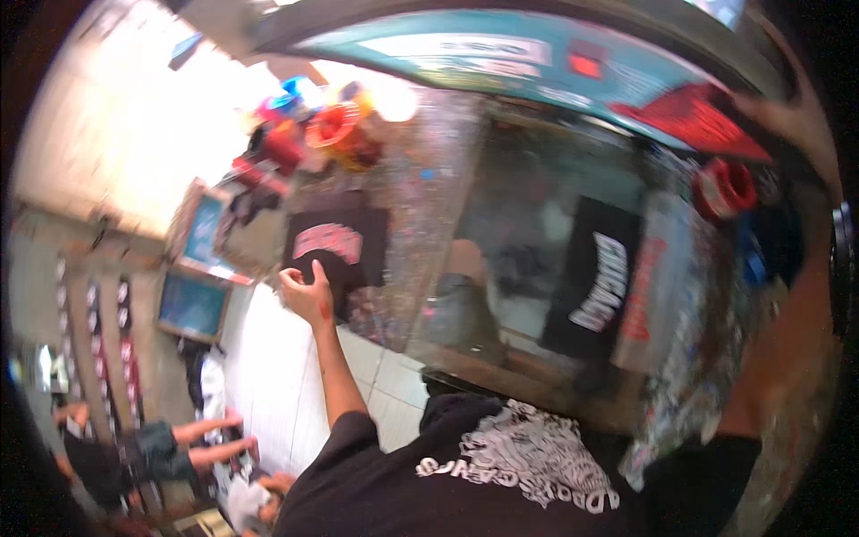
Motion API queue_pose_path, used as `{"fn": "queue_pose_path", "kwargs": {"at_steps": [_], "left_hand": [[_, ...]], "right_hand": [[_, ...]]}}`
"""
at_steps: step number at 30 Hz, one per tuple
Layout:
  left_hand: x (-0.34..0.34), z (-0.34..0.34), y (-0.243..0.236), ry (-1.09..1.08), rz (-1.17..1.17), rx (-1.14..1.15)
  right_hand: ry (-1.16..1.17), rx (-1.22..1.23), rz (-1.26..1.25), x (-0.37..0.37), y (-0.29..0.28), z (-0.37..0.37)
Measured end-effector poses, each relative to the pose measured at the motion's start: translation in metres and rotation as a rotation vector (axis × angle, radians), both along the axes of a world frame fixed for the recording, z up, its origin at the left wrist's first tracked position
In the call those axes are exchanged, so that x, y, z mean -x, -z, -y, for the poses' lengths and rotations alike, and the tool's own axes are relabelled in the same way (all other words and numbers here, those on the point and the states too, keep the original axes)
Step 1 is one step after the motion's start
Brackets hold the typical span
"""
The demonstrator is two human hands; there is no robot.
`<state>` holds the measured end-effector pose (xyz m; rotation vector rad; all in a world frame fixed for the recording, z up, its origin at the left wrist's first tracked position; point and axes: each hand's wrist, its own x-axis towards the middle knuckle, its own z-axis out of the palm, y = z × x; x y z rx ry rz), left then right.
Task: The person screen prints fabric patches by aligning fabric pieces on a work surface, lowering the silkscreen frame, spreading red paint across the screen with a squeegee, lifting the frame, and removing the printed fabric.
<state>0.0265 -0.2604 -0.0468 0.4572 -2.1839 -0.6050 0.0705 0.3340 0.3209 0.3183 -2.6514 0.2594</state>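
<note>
Against the left edge of the glass display case (537, 259): a black printed cloth (344, 246) with pink lettering, hanging flat. Left hand (306, 294), fingers curled, pinches the cloth's lower edge. Right hand (792, 121), raised at the case's upper right corner beside a red wheel (727, 188); blurred, finger state cannot be told. Inside the case: a second black printed garment (595, 277).

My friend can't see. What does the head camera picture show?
A person's left hand touches a black T-shirt hung on a sticker-covered glass case; the right hand reaches up at the far right. Colourful wheels sit above.
</note>
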Motion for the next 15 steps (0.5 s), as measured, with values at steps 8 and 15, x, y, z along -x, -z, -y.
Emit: {"fn": "queue_pose_path", "kwargs": {"at_steps": [8,15], "left_hand": [[-0.068,-0.271,-0.002,1.384,0.342,0.195],[-0.057,-0.274,0.001,1.61,0.449,0.424]], "right_hand": [[0.277,0.243,0.143,0.021,-0.045,-0.025],[0.261,0.245,0.278,-0.018,-0.04,0.028]]}}
